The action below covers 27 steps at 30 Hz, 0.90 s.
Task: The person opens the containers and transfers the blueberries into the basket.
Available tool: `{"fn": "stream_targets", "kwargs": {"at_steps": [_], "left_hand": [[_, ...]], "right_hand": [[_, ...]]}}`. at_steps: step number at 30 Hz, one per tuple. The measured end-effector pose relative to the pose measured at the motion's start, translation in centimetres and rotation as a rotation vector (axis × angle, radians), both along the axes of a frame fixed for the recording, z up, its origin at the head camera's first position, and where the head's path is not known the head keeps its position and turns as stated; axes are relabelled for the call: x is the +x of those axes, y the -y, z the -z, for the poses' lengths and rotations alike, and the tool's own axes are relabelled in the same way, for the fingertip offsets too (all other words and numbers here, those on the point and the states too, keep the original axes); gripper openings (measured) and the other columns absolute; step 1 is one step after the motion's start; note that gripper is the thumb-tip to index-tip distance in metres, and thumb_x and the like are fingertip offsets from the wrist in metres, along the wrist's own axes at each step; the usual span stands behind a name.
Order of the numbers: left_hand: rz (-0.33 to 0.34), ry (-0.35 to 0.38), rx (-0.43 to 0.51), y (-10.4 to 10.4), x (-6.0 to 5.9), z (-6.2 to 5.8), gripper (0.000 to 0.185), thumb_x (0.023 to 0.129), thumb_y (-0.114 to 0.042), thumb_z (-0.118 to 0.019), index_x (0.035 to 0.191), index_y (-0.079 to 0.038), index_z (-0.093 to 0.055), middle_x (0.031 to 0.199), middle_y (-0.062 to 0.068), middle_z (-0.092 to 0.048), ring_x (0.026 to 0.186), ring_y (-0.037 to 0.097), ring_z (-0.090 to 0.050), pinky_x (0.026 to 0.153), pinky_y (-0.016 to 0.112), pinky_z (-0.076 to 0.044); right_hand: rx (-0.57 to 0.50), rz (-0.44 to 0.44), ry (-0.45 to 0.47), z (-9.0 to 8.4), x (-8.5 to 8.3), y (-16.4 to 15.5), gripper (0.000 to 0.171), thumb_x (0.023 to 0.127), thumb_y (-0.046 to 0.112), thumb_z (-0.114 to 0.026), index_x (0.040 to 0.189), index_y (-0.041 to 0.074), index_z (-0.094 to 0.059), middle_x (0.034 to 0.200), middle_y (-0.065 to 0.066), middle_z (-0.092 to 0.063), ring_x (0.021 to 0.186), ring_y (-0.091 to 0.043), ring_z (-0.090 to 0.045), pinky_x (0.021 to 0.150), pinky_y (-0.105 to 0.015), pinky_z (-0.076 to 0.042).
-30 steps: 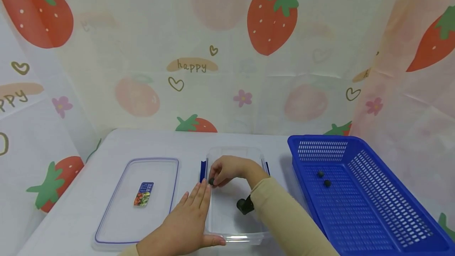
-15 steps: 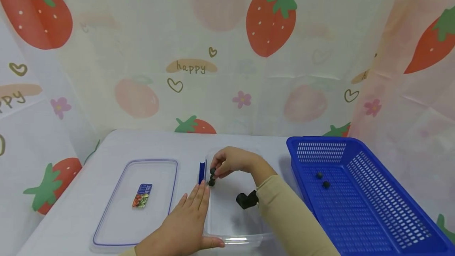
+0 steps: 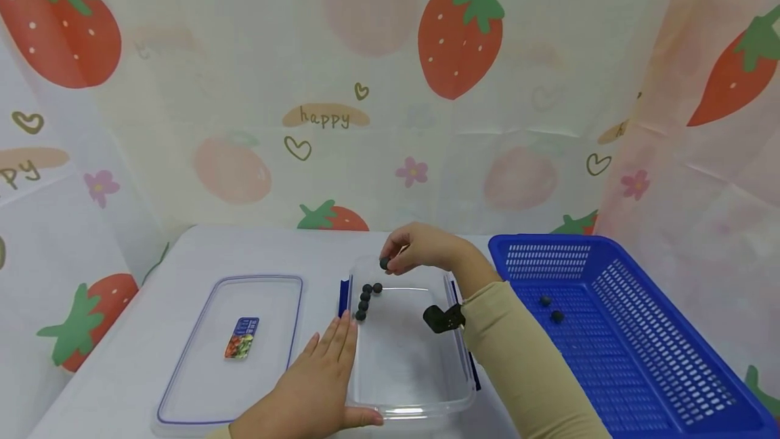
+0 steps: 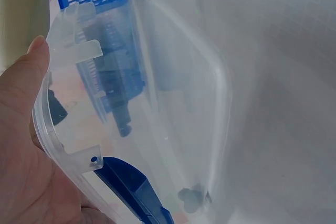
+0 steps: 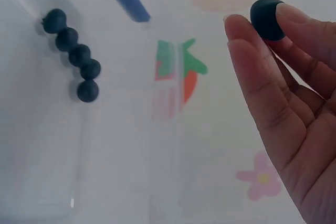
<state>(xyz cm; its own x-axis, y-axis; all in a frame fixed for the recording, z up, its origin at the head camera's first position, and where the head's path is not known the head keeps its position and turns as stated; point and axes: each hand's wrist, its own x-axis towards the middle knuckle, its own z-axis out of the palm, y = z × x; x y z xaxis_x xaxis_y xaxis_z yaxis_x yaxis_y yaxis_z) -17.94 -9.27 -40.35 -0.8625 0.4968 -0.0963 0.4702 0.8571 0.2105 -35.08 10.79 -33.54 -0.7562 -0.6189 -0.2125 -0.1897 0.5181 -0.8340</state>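
Both hands are working well apart from each other: the right hand is pinching one dark ball between thumb and fingertips near the far end of the clear box, while the left hand is lying with straight fingers along the box's left wall, its thumb spreading along the near edge. From my distant post I am not managing to tell whether the ball is hanging over the box floor or past its rim. Judging by its size against the fingertips, I am expecting it to be light; its matt, smooth skin is suggesting something slightly soft (clay or a berry, I am only guessing), so I am favouring a gentle pinch at its widest part. Five similar balls are sitting inside the box in a bending line, and two more balls are resting in the slotted blue basket. The box is looking like thin, stiff plastic with rounded corners and a blue clip; I am judging its rim the firmest hold. Beside it, a clear lid is lying flat, bearing a printed label.
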Motion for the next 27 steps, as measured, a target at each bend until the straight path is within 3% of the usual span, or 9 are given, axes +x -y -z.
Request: {"fn": "stream_targets", "kwargs": {"at_steps": [7,17,27], "left_hand": [[-0.005,0.003,-0.006,0.0,0.0,0.0,0.122,0.065,-0.086,-0.035,0.144,0.003,-0.012,0.151,0.021,-0.006,0.138,0.034,-0.007,0.105,0.055,-0.020],[0.005,-0.007,-0.015,0.1,0.0,0.2,0.122,0.064,-0.087,-0.031,0.145,0.003,-0.011,0.151,0.021,-0.005,0.138,0.034,-0.006,0.105,0.055,-0.019],[0.013,-0.016,-0.008,0.0,0.2,-0.1,0.120,0.067,-0.084,-0.037,0.144,0.004,-0.012,0.150,0.022,-0.007,0.138,0.034,-0.007,0.105,0.055,-0.020]], "right_hand": [[-0.026,0.007,-0.027,-1.8,-0.1,-2.3,0.016,0.085,0.005,-0.063,0.101,0.006,-0.063,0.093,-0.012,-0.062,0.088,-0.024,-0.063,0.080,-0.032,-0.051],[-0.093,0.051,-0.036,-3.5,0.1,-7.4,0.016,0.086,0.005,-0.061,0.101,-0.001,-0.061,0.096,-0.017,-0.063,0.090,-0.025,-0.063,0.083,-0.037,-0.050],[-0.068,0.149,-0.063,-3.0,0.4,-12.7,0.020,0.086,0.006,-0.062,0.104,-0.002,-0.059,0.103,-0.021,-0.060,0.093,-0.025,-0.063,0.085,-0.041,-0.049]]}}
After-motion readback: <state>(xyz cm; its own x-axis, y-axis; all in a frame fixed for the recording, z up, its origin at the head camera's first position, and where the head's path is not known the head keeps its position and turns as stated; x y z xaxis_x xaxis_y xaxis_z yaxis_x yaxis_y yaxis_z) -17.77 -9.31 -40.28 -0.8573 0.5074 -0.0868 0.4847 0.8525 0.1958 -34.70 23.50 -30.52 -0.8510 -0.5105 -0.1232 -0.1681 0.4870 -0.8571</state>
